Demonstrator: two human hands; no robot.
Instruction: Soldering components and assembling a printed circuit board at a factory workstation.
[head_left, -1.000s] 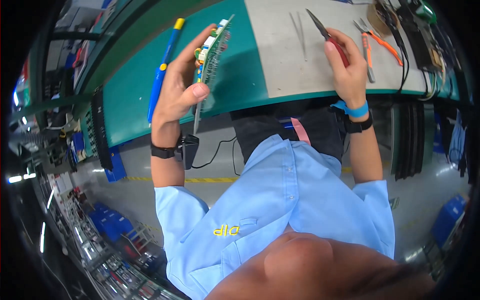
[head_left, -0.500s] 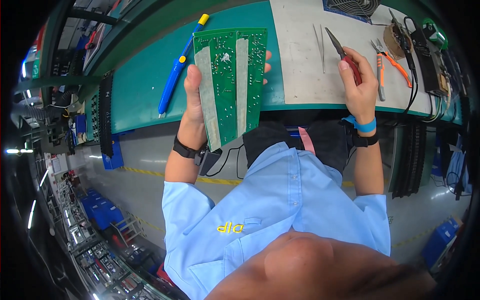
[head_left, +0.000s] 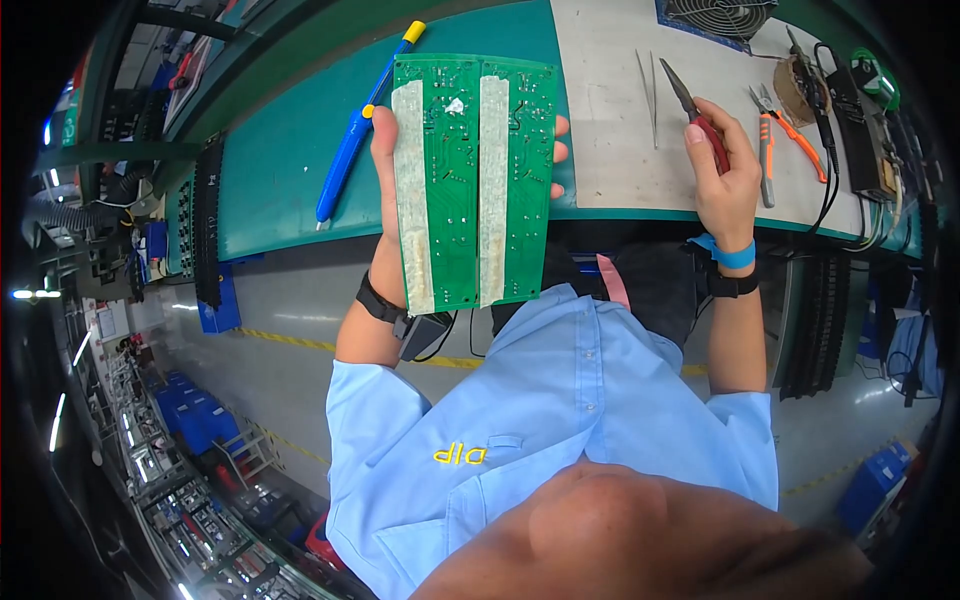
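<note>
Showing the camera a green circuit board [head_left: 455, 215], tall, nearly rectangular and dotted with small shiny solder points. Carrying two long strips of whitish tape lengthwise, a left strip [head_left: 412, 200] along the left edge and a right strip [head_left: 493, 180] just right of a narrow dark slot near the middle. Bearing a small white patch [head_left: 454, 105] near the top, between the strips. Covering part of the green-and-grey bench [head_left: 270, 190] in view and reaching past the front edge with the lower end.

Gripping the board with the left hand [head_left: 386, 160], spread across the full width, setting the thumb at the left edge and wrapping fingertips [head_left: 561, 152] around the right edge. Hiding the palm behind the board.

Closing the right hand [head_left: 727, 180] around the red handles of long-nosed pliers [head_left: 677, 88], laying the thumb on them and pointing the dark tip up and leftward, between metal tweezers [head_left: 648, 95] and orange-handled cutters [head_left: 797, 145].

Stretching both forearms forward from light blue sleeves [head_left: 372, 395], slanting the left one slightly rightward and wearing a black strap [head_left: 376, 298]; pointing the right one nearly straight ahead and wearing a blue wristband [head_left: 727, 252].
</note>
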